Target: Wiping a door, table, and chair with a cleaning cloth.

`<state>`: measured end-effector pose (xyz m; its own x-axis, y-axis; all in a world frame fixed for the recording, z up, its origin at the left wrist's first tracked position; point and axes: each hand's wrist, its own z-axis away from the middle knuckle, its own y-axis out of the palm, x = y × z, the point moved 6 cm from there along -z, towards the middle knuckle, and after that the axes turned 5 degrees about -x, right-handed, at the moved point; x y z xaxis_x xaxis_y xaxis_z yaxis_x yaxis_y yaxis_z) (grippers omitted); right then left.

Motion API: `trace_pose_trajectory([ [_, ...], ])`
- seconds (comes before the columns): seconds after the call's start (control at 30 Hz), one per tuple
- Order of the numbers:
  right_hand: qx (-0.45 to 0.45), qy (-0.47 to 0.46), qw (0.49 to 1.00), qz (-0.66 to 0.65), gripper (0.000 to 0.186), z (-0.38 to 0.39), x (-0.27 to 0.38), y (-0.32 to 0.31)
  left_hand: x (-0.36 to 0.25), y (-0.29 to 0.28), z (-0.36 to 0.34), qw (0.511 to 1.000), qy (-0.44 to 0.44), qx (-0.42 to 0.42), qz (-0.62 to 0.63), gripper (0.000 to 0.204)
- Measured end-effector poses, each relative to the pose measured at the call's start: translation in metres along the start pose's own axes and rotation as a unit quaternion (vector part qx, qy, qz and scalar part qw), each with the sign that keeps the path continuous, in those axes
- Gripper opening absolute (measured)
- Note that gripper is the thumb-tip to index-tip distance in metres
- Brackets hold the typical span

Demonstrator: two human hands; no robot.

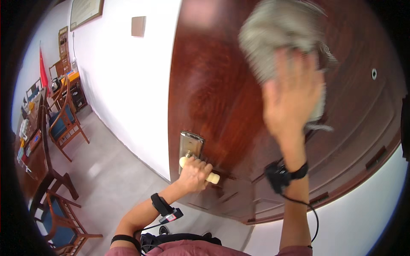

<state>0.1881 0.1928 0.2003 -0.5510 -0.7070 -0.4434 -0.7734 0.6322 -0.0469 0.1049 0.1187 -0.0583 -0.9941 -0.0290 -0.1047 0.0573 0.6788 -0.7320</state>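
Garment: one dusty-rose top [192,248], at six o'clock, sleeves ending at five and seven o'clock. Left hand [195,174]: bare; wrist with black strap [159,205], seven o'clock, bearing small dark-and-grey module [171,216] with red-marked label; thin black cable [146,228]; black band [124,239] near elbow. Right hand [294,91]: bare, blurred; wrist with black strap [300,171], four o'clock, boxy black module [277,177], looping black lead [317,222]. Waist: black item [183,238], six o'clock, kind unclear.
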Motion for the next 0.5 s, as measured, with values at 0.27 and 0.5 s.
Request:
trace_pose_trajectory([
  [0.27, 0.184, -0.255, 0.869, -0.382, 0.039, 0.054, 0.184, 0.049, -0.004, -0.022, 0.026, 0.994, 0.015, -0.006, 0.105, 0.044],
  [0.5, -0.189, -0.128, 0.973, 0.028, 0.037, -0.188, 0.067, 0.029, -0.004, -0.037, 0.037, 0.986, 0.068, 0.005, 0.151, 0.067],
])
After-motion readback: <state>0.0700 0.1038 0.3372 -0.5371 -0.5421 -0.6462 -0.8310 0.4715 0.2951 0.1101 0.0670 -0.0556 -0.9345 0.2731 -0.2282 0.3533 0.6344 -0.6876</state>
